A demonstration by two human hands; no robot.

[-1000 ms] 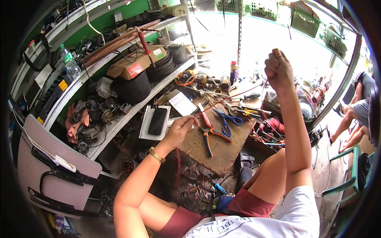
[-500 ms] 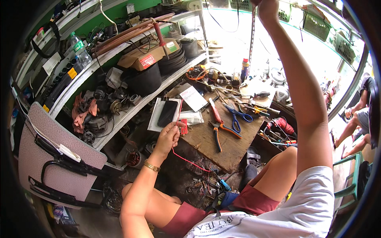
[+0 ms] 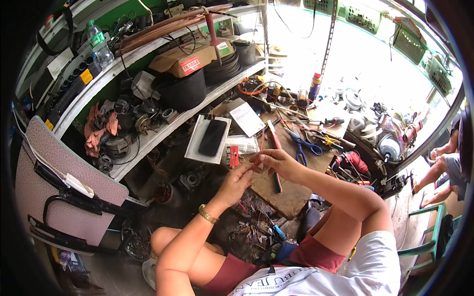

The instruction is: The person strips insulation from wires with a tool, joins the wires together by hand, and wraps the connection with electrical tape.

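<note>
My left hand (image 3: 234,185), with a gold bracelet at its wrist, is closed in a pinch on a thin red wire (image 3: 261,142). Right beside it, my right hand (image 3: 279,165) has its fingers closed on the same wire, and the fingertips of both hands nearly meet. Under and behind them lies a wooden board (image 3: 292,196) with blue-handled scissors (image 3: 302,146) and a red-handled tool (image 3: 274,134). My right hand partly hides the pliers on the board. A red packet (image 3: 232,156) and a dark phone (image 3: 213,138) on a white pad (image 3: 194,146) are close by.
Left stands a shelf (image 3: 163,131) with motor parts, a black bucket (image 3: 182,91) and an open carton (image 3: 180,58). Wire scraps (image 3: 249,232) litter the floor. A folded chair (image 3: 69,182) leans at left; a green stool (image 3: 429,237) and another person's legs (image 3: 434,177) are at right.
My right hand has come down from high at the upper right to meet the left. My left hand has moved slightly right. The view has shifted a little.
</note>
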